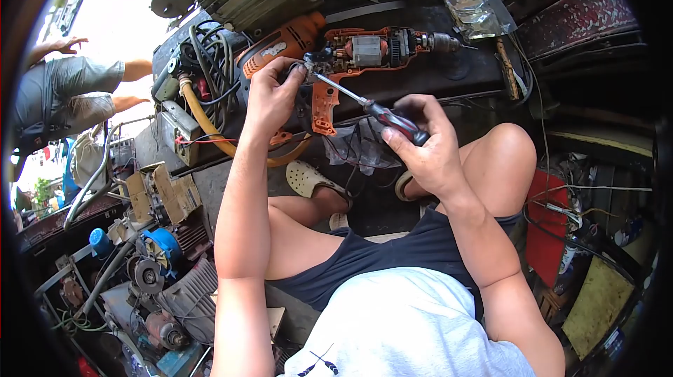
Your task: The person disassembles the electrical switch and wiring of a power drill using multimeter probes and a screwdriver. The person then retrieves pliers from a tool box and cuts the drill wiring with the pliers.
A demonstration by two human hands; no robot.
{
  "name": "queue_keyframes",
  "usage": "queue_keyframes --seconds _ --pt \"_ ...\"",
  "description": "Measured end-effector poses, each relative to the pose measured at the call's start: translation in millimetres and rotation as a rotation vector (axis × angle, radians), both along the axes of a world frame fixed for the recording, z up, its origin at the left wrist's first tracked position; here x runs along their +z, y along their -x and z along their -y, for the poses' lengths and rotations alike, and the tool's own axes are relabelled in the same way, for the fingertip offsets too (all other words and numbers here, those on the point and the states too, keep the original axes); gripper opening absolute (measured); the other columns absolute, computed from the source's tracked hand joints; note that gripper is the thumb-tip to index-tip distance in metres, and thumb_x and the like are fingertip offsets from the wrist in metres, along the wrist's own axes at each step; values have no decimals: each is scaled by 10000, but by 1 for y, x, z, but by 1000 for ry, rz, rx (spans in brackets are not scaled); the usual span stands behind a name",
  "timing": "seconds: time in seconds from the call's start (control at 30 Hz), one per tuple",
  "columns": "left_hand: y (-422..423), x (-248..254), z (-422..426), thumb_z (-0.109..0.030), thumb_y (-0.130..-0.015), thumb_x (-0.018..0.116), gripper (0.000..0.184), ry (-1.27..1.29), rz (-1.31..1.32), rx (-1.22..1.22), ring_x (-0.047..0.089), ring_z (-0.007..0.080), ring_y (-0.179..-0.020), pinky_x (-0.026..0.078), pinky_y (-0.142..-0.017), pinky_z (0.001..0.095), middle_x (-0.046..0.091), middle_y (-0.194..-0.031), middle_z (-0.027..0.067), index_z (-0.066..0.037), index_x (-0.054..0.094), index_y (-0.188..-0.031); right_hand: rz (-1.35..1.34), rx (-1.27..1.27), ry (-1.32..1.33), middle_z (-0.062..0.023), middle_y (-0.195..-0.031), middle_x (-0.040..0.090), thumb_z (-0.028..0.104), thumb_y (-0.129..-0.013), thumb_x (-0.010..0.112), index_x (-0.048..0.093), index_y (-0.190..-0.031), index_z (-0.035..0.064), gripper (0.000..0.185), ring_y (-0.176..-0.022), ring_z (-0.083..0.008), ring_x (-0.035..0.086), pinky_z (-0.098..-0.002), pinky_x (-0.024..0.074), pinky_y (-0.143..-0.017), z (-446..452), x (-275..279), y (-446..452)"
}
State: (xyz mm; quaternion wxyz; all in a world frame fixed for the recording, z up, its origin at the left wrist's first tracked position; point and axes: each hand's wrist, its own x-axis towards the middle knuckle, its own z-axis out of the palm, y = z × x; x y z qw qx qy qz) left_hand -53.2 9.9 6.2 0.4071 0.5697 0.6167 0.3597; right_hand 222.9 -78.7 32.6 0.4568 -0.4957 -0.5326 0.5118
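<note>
My right hand (436, 144) grips a screwdriver (398, 123) by its black and red handle. The metal shaft points left, and its tip is at small dark parts near the top of the drill's handle. My left hand (272, 95) is closed in a pinch beside the tip; what its fingers hold is too small to make out. The opened orange power drill (366, 52) lies on the bench with its motor and gears exposed and its chuck pointing right. Behind my left hand rests the other half of the orange casing (286, 42).
Coiled black cables (214, 72) and a yellow hose (203, 119) lie at the left of the dark bench (438, 83). A plastic bag (479, 9) sits at the back right. Motor parts (151, 272) crowd the lower left. Another person (70, 97) stands at far left.
</note>
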Motion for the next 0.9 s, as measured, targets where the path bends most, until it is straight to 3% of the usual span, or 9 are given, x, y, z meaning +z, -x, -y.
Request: queue_keyframes --seconds 0.1,0.13,0.37,0.57,0.67,0.77,0.8,0.9 --pt "-1 2 0 -154 -1004 678 211 -18 -39 -3 609 89 -810 507 -760 284 725 -874 48 42 726 -1065 -75 75 209 -92 -1070 720 90 -982 696 642 -1298 -31 344 -962 -117 653 -278 533 -871 2 -9 1" --pt "-2 5 0 -154 -1004 678 211 -12 -49 1 614 92 -812 509 -762 287 727 -876 52 42 727 -1066 17 87 166 -103 -1077 745 94 -1006 659 680 -1300 -42 325 -974 -121 664 -282 536 -887 4 -4 2" --pt "-3 8 2 -159 -1004 678 217 8 -76 10 627 108 -813 516 -770 300 731 -878 64 44 726 -1064 -10 70 153 -111 -1092 758 96 -1016 642 698 -1276 -46 301 -980 -116 664 -280 536 -891 4 -1 5" --pt "-5 11 2 -163 -1001 681 219 8 -90 22 627 106 -813 517 -770 302 731 -876 67 44 724 -1061 -16 52 109 -87 -1046 750 89 -1015 648 702 -1272 -41 293 -922 -78 638 -240 520 -830 4 -6 9" --pt "-3 6 2 -164 -996 686 220 -2 -85 23 626 103 -809 517 -766 301 731 -869 70 44 725 -1055 -70 53 161 -62 -955 720 104 -1035 619 679 -1278 -27 283 -743 -52 606 -226 500 -653 4 -13 10" --pt "-6 9 3 -166 -990 691 222 13 -108 35 622 101 -799 517 -758 301 727 -851 69 46 726 -1048 -596 103 669 -61 -880 683 183 -1078 548 638 -1257 1 271 -556 -43 501 -213 395 -479 -2 -6 -5" --pt "-6 10 4 -166 -987 693 223 20 -122 42 621 101 -795 516 -755 301 726 -844 68 47 726 -1046 -758 73 803 -67 -830 657 269 -1106 477 609 -1226 24 302 -456 -39 382 -203 262 -398 -5 -2 -5" --pt "-6 7 5 -167 -982 698 225 17 -104 47 614 100 -782 517 -749 303 724 -833 67 48 726 -1038 -1037 201 1009 -94 -850 675 325 -1130 410 620 -1189 13 381 -439 -37 376 -183 270 -391 -10 -10 -17"
